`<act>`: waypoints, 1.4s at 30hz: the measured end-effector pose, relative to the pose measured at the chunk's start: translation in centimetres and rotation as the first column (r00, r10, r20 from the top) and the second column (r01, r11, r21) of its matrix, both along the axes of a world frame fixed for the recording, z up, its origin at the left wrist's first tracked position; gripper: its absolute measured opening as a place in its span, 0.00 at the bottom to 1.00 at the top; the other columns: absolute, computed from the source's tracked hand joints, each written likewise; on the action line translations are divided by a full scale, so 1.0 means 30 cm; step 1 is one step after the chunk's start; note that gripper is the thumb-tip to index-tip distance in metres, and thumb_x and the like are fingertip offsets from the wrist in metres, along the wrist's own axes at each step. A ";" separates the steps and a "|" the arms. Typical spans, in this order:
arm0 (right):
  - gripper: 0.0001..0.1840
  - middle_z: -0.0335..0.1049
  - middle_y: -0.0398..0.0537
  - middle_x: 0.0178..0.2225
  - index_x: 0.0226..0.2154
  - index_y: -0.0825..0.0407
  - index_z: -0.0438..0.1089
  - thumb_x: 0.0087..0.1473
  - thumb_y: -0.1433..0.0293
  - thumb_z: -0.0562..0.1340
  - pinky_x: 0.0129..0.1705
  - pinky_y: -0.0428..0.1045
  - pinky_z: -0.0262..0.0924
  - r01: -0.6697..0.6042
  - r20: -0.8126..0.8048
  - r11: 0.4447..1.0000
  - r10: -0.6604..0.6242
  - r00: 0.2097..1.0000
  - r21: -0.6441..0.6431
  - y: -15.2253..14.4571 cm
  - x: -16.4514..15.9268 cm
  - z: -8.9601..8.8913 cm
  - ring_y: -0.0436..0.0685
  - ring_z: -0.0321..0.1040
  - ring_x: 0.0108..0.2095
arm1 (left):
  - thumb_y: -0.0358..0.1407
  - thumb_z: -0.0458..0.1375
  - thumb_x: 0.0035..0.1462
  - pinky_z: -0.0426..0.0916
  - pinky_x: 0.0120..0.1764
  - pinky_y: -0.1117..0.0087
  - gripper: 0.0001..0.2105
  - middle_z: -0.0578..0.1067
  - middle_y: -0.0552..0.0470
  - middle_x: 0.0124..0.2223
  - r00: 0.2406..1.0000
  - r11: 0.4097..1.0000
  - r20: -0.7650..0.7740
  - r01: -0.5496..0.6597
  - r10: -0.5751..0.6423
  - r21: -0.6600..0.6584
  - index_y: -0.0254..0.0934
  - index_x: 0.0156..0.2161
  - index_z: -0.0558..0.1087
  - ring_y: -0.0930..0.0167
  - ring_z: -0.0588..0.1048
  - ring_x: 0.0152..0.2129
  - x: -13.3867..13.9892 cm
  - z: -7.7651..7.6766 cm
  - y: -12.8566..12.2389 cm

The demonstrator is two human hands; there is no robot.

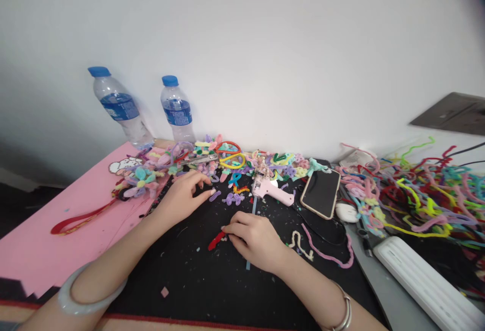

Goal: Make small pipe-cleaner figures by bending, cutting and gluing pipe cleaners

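My right hand [255, 237] is low over the black mat [197, 285], its fingertips closed on the end of a short red fuzzy pipe-cleaner piece [215, 240]. To the left and farther back, my left hand [189, 194] has thumb and fingers apart, with nothing visible between them. A small purple pipe-cleaner piece [215, 196] lies just off its thumb tip. Close by are a purple looped piece [233, 199] and a blue twisted one [234, 180]. Behind my right hand rests a pale pink glue gun [278, 193].
Two water bottles [177, 111] stand against the wall. Finished fuzzy shapes and scissors with yellow handles [232, 161] crowd the back. On the right are a phone [321, 193], a white earbud case [346, 213], a white power strip [424, 280] and heaped pipe cleaners [428, 204].
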State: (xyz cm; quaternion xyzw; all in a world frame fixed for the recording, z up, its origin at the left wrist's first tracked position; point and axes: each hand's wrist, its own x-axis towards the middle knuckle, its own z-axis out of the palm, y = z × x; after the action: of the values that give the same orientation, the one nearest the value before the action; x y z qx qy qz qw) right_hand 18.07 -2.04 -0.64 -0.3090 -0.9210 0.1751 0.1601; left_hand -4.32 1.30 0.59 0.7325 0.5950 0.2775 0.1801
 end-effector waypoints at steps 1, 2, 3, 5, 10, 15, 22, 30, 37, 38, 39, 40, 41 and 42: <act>0.13 0.69 0.46 0.37 0.42 0.49 0.69 0.57 0.72 0.53 0.37 0.44 0.60 -0.002 -0.008 1.000 0.002 1.000 -0.009 0.000 0.000 0.002 0.51 0.67 0.36 | 0.39 0.57 0.51 0.59 0.29 0.72 0.07 0.66 0.53 0.34 0.998 0.999 -0.037 0.045 -0.046 -0.022 0.37 0.34 0.68 0.73 0.64 0.25 -0.001 -0.010 0.001; 0.13 0.69 0.46 0.38 0.43 0.49 0.68 0.57 0.72 0.53 0.37 0.44 0.60 -0.001 -0.022 1.000 0.000 1.000 -0.023 0.001 0.000 0.003 0.51 0.67 0.37 | 0.39 0.57 0.51 0.60 0.31 0.71 0.07 0.67 0.52 0.36 0.995 0.996 -0.050 0.079 -0.081 -0.044 0.37 0.33 0.69 0.72 0.65 0.27 -0.001 -0.019 0.002; 0.13 0.69 0.46 0.38 0.44 0.49 0.67 0.56 0.73 0.53 0.38 0.44 0.60 0.007 -0.042 0.999 -0.009 0.999 -0.039 0.001 0.000 0.005 0.51 0.67 0.37 | 0.39 0.56 0.51 0.61 0.32 0.71 0.07 0.67 0.51 0.38 0.993 0.993 -0.053 0.105 -0.109 -0.061 0.37 0.33 0.69 0.71 0.66 0.28 -0.001 -0.027 0.002; 0.15 0.68 0.46 0.39 0.46 0.49 0.66 0.56 0.73 0.53 0.39 0.45 0.61 0.042 -0.104 0.997 -0.049 0.993 -0.070 0.002 0.001 0.005 0.51 0.67 0.38 | 0.37 0.55 0.53 0.61 0.32 0.71 0.06 0.68 0.51 0.38 0.988 0.986 -0.043 0.144 -0.148 -0.083 0.37 0.32 0.69 0.71 0.66 0.28 0.000 -0.037 0.002; 0.13 0.67 0.47 0.33 0.43 0.51 0.66 0.56 0.75 0.51 0.36 0.46 0.61 0.236 -0.298 0.968 -0.252 0.921 -0.091 0.018 0.012 -0.007 0.51 0.66 0.34 | 0.35 0.54 0.54 0.60 0.28 0.72 0.04 0.71 0.54 0.30 0.990 0.978 0.024 0.141 -0.139 -0.152 0.37 0.32 0.68 0.72 0.67 0.24 0.008 -0.026 0.003; 0.12 0.66 0.46 0.32 0.41 0.50 0.66 0.55 0.75 0.53 0.36 0.46 0.61 0.277 -0.335 0.955 -0.297 0.894 -0.106 0.032 0.018 -0.011 0.51 0.65 0.33 | 0.35 0.54 0.54 0.62 0.30 0.75 0.05 0.74 0.54 0.32 0.959 0.950 0.200 0.241 -0.202 -0.198 0.37 0.33 0.70 0.73 0.71 0.28 0.025 0.001 -0.008; 0.09 0.66 0.46 0.36 0.37 0.49 0.69 0.53 0.74 0.56 0.37 0.45 0.61 0.251 -0.209 0.965 -0.261 0.942 -0.075 0.034 0.011 -0.022 0.51 0.67 0.36 | 0.35 0.53 0.55 0.61 0.29 0.76 0.07 0.74 0.55 0.30 0.927 0.908 0.216 0.352 -0.305 -0.225 0.36 0.32 0.72 0.75 0.69 0.25 0.055 -0.013 -0.030; 0.09 0.66 0.46 0.34 0.36 0.49 0.69 0.54 0.75 0.55 0.38 0.45 0.62 0.315 -0.258 0.948 -0.317 0.913 -0.051 0.035 0.014 -0.032 0.51 0.67 0.34 | 0.37 0.50 0.56 0.58 0.26 0.75 0.09 0.71 0.55 0.25 0.947 0.923 0.071 0.322 -0.314 -0.210 0.36 0.30 0.69 0.74 0.67 0.21 0.053 -0.002 -0.038; 0.09 0.66 0.46 0.35 0.37 0.50 0.68 0.55 0.74 0.55 0.39 0.46 0.62 0.317 -0.252 0.946 -0.324 0.912 -0.068 0.037 0.016 -0.033 0.52 0.66 0.35 | 0.39 0.49 0.57 0.56 0.26 0.75 0.09 0.70 0.55 0.24 0.962 0.939 -0.010 0.266 -0.275 -0.217 0.37 0.32 0.69 0.74 0.66 0.21 0.039 0.024 -0.035; 0.09 0.66 0.46 0.35 0.37 0.50 0.68 0.55 0.74 0.55 0.39 0.46 0.62 0.315 -0.253 0.947 -0.322 0.912 -0.068 0.036 0.016 -0.033 0.51 0.66 0.35 | 0.40 0.50 0.56 0.55 0.25 0.75 0.09 0.69 0.56 0.23 0.958 0.934 -0.031 0.272 -0.286 -0.234 0.38 0.33 0.69 0.74 0.65 0.20 0.037 0.024 -0.036; 0.09 0.66 0.46 0.35 0.37 0.50 0.68 0.55 0.74 0.55 0.39 0.46 0.62 0.314 -0.257 0.947 -0.320 0.912 -0.067 0.036 0.016 -0.033 0.51 0.66 0.35 | 0.40 0.51 0.55 0.54 0.24 0.75 0.09 0.69 0.57 0.22 0.951 0.927 -0.055 0.282 -0.305 -0.248 0.38 0.33 0.69 0.74 0.65 0.19 0.035 0.024 -0.037; 0.09 0.66 0.46 0.35 0.37 0.50 0.68 0.55 0.74 0.55 0.39 0.46 0.62 0.314 -0.261 0.947 -0.320 0.911 -0.065 0.036 0.016 -0.034 0.51 0.66 0.35 | 0.41 0.52 0.54 0.53 0.23 0.75 0.08 0.68 0.57 0.22 0.941 0.919 -0.082 0.297 -0.327 -0.259 0.38 0.32 0.68 0.74 0.64 0.18 0.034 0.023 -0.038; 0.09 0.66 0.46 0.35 0.37 0.50 0.68 0.55 0.74 0.55 0.39 0.46 0.62 0.314 -0.266 0.947 -0.319 0.909 -0.063 0.036 0.016 -0.034 0.51 0.66 0.35 | 0.41 0.53 0.54 0.52 0.23 0.75 0.08 0.68 0.58 0.21 0.930 0.912 -0.109 0.313 -0.351 -0.265 0.38 0.32 0.68 0.74 0.64 0.18 0.034 0.023 -0.040; 0.09 0.66 0.47 0.35 0.37 0.50 0.68 0.55 0.74 0.55 0.38 0.46 0.62 0.315 -0.272 0.947 -0.320 0.908 -0.061 0.036 0.016 -0.034 0.51 0.66 0.35 | 0.41 0.53 0.53 0.51 0.23 0.75 0.08 0.67 0.58 0.21 0.920 0.906 -0.132 0.326 -0.370 -0.268 0.38 0.31 0.68 0.74 0.64 0.18 0.035 0.022 -0.042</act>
State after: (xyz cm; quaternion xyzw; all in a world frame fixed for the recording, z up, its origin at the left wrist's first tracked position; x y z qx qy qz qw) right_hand 18.56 -0.95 -1.65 -0.4282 -0.8253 0.1955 0.3119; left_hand -3.28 0.04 1.26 0.8218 0.4971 0.0993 0.2601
